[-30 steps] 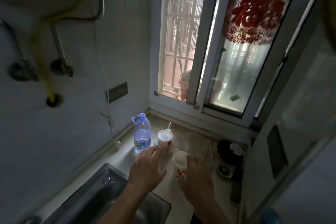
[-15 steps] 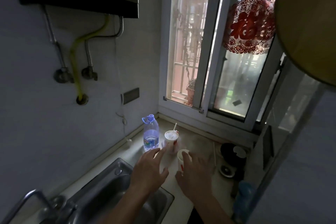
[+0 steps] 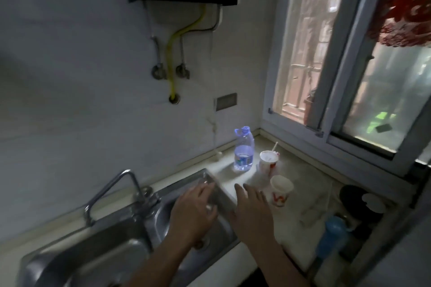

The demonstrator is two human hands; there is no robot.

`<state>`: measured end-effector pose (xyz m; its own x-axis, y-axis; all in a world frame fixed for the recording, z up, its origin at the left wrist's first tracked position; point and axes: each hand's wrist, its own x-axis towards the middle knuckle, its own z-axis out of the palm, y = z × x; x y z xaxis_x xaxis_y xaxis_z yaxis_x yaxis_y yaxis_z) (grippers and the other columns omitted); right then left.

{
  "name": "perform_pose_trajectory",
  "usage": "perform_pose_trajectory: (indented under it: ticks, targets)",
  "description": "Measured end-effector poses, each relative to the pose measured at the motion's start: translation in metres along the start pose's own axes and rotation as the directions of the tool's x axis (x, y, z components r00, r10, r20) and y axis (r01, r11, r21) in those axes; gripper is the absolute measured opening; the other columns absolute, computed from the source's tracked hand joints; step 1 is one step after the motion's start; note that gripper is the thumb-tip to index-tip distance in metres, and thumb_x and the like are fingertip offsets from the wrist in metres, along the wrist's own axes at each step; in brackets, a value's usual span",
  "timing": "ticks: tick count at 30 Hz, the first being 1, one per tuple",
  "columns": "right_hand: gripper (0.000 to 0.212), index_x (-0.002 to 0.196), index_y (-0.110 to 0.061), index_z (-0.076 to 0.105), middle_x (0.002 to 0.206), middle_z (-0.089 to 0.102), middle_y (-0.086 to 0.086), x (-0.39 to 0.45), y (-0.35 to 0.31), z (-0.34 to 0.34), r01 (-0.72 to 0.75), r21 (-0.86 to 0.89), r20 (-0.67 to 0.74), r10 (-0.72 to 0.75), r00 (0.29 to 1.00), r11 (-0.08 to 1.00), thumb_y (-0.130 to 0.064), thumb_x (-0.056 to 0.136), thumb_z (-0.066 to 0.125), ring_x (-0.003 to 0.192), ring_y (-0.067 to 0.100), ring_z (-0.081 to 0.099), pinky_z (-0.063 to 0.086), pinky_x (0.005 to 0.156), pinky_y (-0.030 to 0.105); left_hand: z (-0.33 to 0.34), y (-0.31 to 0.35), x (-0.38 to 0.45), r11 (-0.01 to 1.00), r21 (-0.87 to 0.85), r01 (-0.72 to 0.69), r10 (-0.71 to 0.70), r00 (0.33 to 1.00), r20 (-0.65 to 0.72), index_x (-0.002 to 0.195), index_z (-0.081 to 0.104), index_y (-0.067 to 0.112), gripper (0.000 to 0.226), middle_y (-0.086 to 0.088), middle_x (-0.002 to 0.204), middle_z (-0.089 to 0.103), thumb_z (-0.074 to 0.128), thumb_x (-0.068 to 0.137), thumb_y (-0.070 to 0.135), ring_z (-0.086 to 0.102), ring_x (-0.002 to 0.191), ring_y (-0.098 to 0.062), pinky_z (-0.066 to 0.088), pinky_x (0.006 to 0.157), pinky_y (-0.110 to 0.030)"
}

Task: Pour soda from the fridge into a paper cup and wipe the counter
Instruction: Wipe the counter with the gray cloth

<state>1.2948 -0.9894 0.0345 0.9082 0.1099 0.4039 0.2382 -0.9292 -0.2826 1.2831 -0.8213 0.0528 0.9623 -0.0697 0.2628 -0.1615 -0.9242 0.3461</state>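
Standing upright right of frame centre, the paper cup (image 3: 280,191) is resting on the counter (image 3: 310,184), its long axis vertical and its mouth facing up. The right hand (image 3: 253,212) is hovering just left of the cup, fingers extended and loosely spread, holding nothing; no contact is visible. The left hand (image 3: 193,212) is hanging over the sink (image 3: 112,242), lower centre, fingers relaxed and empty, well apart from the cup. Judging by position, the right hand is nearer. No soda container is identifiable.
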Motion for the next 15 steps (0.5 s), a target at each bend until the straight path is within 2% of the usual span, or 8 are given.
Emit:
perform_pose_trajectory:
  ticks: [3, 7, 11, 15]
  targets:
    - [0.059, 0.123, -0.014, 0.061, 0.112, 0.065, 0.009, -0.007, -0.034, 0.015, 0.094, 0.081, 0.033, -0.097, 0.995, 0.992, -0.044, 0.074, 0.073, 0.102, 0.028, 0.063, 0.053, 0.091, 0.044, -0.009, -0.027, -0.035, 0.993, 0.037, 0.11, -0.108, 0.993, -0.035, 0.153, 0.031, 0.034, 0.063, 0.012, 0.153, 0.043, 0.05, 0.096, 0.053, 0.041, 0.137, -0.011, 0.035, 0.117, -0.034]
    - [0.065, 0.129, -0.014, 0.059, 0.126, 0.064, 0.011, -0.022, -0.1, 0.03, 0.218, 0.159, 0.136, -0.24, 0.961, 0.963, -0.037, 0.071, 0.079, 0.117, 0.029, 0.06, 0.049, 0.101, 0.047, -0.038, -0.068, -0.086, 0.959, 0.085, 0.27, -0.259, 0.958, -0.121, 0.153, 0.035, 0.029, 0.063, 0.007, 0.155, 0.043, 0.05, 0.096, 0.05, 0.04, 0.14, -0.013, 0.028, 0.117, -0.03]
    - [0.055, 0.129, -0.016, 0.055, 0.128, 0.06, 0.008, -0.043, -0.171, 0.042, 0.419, 0.266, 0.138, -0.464, 0.875, 0.868, -0.041, 0.082, 0.068, 0.121, 0.027, 0.055, 0.043, 0.106, 0.046, -0.069, -0.109, -0.147, 0.884, 0.127, 0.45, -0.418, 0.882, -0.216, 0.15, 0.042, 0.028, 0.058, 0.005, 0.151, 0.049, 0.051, 0.095, 0.046, 0.046, 0.137, -0.017, 0.032, 0.116, -0.034]
    - [0.061, 0.14, -0.016, 0.047, 0.139, 0.053, 0.007, -0.081, -0.245, 0.052, 0.549, 0.355, 0.165, -0.629, 0.76, 0.757, -0.036, 0.085, 0.064, 0.132, 0.025, 0.046, 0.035, 0.113, 0.044, -0.104, -0.141, -0.224, 0.785, 0.146, 0.602, -0.554, 0.788, -0.27, 0.152, 0.038, 0.029, 0.061, 0.007, 0.152, 0.048, 0.051, 0.094, 0.046, 0.045, 0.137, -0.015, 0.037, 0.115, -0.034]
